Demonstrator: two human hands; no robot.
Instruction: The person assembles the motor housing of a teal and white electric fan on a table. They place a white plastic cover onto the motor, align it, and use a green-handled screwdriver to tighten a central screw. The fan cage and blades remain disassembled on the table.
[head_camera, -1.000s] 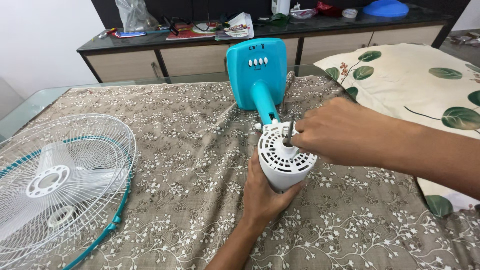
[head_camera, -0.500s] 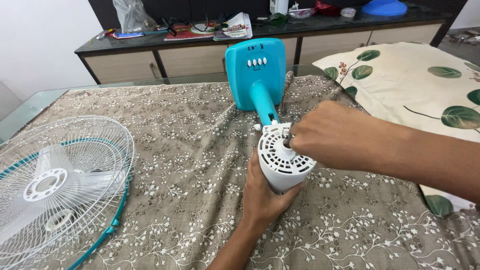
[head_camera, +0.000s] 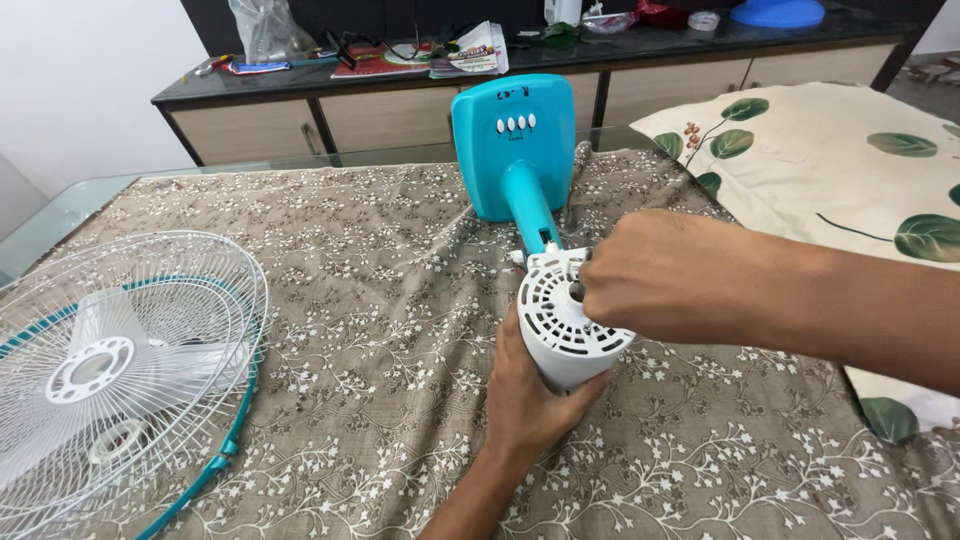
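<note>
A table fan without its blades lies on the cloth-covered table (head_camera: 380, 290). Its turquoise base (head_camera: 512, 140) with white buttons stands at the far side, and a turquoise stem (head_camera: 530, 210) runs toward me to the white motor housing (head_camera: 562, 335). My left hand (head_camera: 530, 400) cups the housing from below. My right hand (head_camera: 665, 275) is closed over the front of the housing and covers the metal shaft (head_camera: 577, 290), of which only the base shows.
White wire fan guards with a turquoise rim and clear blades (head_camera: 110, 370) lie at the left. A leaf-print cushion (head_camera: 850, 150) sits at the right. Behind stands a dark sideboard (head_camera: 420, 90) with books, a plastic bag and a blue lid.
My right hand has moved down over the shaft, which stood exposed a second ago and is now almost hidden. My left hand has stayed under the housing.
</note>
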